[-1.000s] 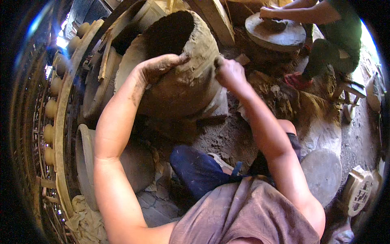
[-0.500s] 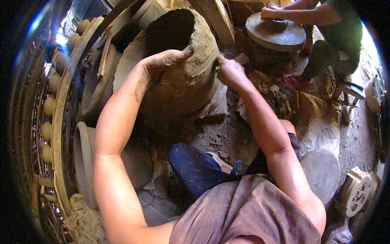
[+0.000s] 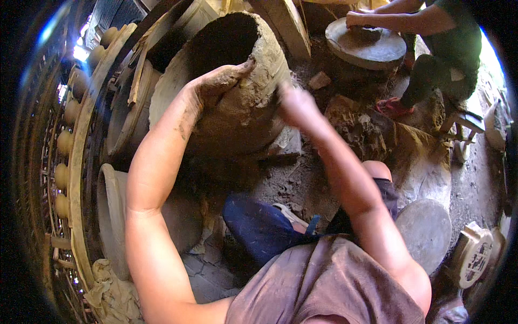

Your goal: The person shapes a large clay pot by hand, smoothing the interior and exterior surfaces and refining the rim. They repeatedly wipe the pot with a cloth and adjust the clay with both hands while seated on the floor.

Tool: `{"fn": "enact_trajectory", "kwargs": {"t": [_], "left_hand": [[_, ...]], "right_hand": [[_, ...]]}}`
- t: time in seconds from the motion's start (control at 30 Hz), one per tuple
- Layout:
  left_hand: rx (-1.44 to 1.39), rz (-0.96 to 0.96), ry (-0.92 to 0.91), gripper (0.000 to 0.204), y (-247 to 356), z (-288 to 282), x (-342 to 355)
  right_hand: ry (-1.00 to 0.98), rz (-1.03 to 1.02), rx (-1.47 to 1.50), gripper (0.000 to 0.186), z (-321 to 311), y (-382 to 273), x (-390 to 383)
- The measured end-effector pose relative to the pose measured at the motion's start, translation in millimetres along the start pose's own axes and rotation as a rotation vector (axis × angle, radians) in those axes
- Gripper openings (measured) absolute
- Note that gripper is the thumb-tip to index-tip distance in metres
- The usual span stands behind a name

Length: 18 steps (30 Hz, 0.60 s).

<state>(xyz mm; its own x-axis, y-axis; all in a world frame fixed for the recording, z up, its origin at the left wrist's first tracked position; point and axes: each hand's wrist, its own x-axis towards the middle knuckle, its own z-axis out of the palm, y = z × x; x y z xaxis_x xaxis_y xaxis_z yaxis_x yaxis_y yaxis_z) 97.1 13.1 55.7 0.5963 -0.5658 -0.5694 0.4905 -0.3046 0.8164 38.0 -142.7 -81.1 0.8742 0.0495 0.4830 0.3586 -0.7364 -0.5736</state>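
A large grey-brown clay pot (image 3: 237, 116) stands tilted in front of me, its wide mouth dark inside and its rim rough and lumpy. My left hand (image 3: 224, 80), smeared with clay, is hooked over the near rim and holds it; some of its fingers are hidden. On the pot's right, my right hand (image 3: 300, 108) is at the outer wall, smeared by motion. It looks closed, but whatever lies between its fingers cannot be made out.
Another person's hands (image 3: 357, 19) work at a round clay-covered disc (image 3: 372, 56) at the far right. Several small round pots (image 3: 65, 141) line a wooden rail (image 3: 81, 146) on the left. A big vessel (image 3: 112, 216) lies beside my left arm; a round grey slab (image 3: 426, 235) is at right.
My right hand has moved slightly down and left along the pot's outer wall. My left hand keeps its place on the rim, and the pot has barely shifted.
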Motion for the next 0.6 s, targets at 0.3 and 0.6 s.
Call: {"fn": "enact_trajectory", "kwargs": {"t": [0.3,0.6], "left_hand": [[-0.877,-0.299,-0.286,0.05,4.8,-3.5,-18.6],[0.229,0.088,0.155,0.052,6.0,13.8,5.8]], "right_hand": [[-0.032,0.028,0.135,0.021,-25.6,-4.4,0.2],[-0.046,-0.2,0.178,0.045,13.8,-49.9,-51.9]]}}
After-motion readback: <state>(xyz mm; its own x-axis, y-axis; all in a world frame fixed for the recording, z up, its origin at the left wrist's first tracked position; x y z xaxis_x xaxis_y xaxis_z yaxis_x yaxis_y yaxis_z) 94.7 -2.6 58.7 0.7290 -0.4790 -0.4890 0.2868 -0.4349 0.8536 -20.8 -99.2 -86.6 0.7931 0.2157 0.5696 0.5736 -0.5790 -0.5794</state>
